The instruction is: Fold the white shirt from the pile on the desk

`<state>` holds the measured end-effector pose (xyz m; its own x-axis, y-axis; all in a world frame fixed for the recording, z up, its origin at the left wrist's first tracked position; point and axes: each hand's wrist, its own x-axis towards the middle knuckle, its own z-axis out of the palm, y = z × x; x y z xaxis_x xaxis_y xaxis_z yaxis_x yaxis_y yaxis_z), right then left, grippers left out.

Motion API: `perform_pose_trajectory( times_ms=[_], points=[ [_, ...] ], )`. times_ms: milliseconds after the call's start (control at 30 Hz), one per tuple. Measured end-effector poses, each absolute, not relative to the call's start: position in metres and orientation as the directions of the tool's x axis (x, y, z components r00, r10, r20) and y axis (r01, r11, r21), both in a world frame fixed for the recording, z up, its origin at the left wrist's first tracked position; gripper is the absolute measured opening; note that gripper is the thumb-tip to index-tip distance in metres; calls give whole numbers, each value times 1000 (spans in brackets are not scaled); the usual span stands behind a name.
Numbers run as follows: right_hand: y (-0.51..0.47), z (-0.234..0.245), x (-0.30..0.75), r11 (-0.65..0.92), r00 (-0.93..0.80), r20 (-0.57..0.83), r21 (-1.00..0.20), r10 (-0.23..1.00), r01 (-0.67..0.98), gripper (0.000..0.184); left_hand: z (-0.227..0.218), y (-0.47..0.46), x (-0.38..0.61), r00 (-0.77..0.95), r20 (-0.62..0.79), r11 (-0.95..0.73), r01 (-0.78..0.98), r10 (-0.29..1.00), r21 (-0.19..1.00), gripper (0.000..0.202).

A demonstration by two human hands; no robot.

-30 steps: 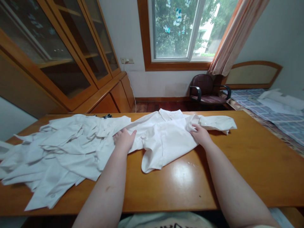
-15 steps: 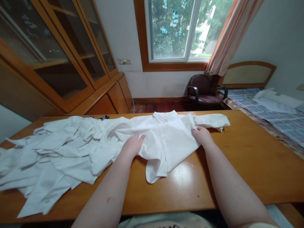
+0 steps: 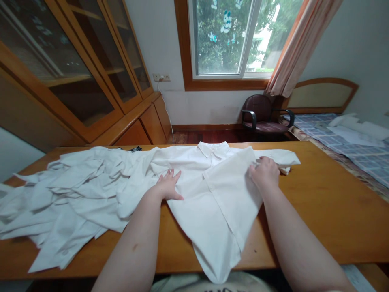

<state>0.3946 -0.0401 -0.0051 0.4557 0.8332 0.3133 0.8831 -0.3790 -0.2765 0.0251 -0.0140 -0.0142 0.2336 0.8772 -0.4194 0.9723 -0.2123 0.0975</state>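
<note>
A white collared shirt (image 3: 215,190) lies on the wooden table (image 3: 322,215), collar toward the window and hem reaching the near edge. My left hand (image 3: 169,185) rests on the shirt's left side with its fingers spread. On the right side my right hand (image 3: 265,173) has its fingers closed on the shirt's edge, beside the sleeve that stretches right. The fingertips there are partly hidden by the hand. To the left, a heap of crumpled white garments (image 3: 82,194) touches the shirt's left sleeve.
A small dark patterned item (image 3: 135,149) lies at the table's far edge behind the heap. Beyond stand a glass-fronted cabinet (image 3: 91,81), a maroon armchair (image 3: 261,113) and a bed (image 3: 349,134). A white cord (image 3: 165,109) hangs from the wall socket.
The shirt's front has spread out, and its hem has come down to the near table edge. My left hand has opened flat; my right hand has moved slightly up and right.
</note>
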Motion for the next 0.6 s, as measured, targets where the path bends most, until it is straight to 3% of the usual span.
perform_pose_trajectory(
  times_ms=[100,167,233,367,467,600],
  points=[
    [-42,-2,379,-95,209,441,-266,873,959,59,-13,-16,28,230,-418,-202,973,879,110,116],
    [-43,-4,372,86,-5,362,-208,932,974,62,-15,-16,32,190,-377,-153,980,906,127,96],
    [-43,-8,369,176,-137,187,-211,973,961,60,-19,-14,36,147,-309,-109,985,940,136,76],
    [-46,-10,369,114,-144,-85,-287,986,951,49,-30,-6,40,143,-175,-124,986,974,114,67],
    [-49,-3,372,23,-71,-158,-288,985,957,32,-35,1,39,187,-112,-174,978,976,112,65],
    [-51,2,373,-44,3,-175,-232,985,972,26,-34,6,39,211,-55,-202,971,976,131,65]
  ],
)
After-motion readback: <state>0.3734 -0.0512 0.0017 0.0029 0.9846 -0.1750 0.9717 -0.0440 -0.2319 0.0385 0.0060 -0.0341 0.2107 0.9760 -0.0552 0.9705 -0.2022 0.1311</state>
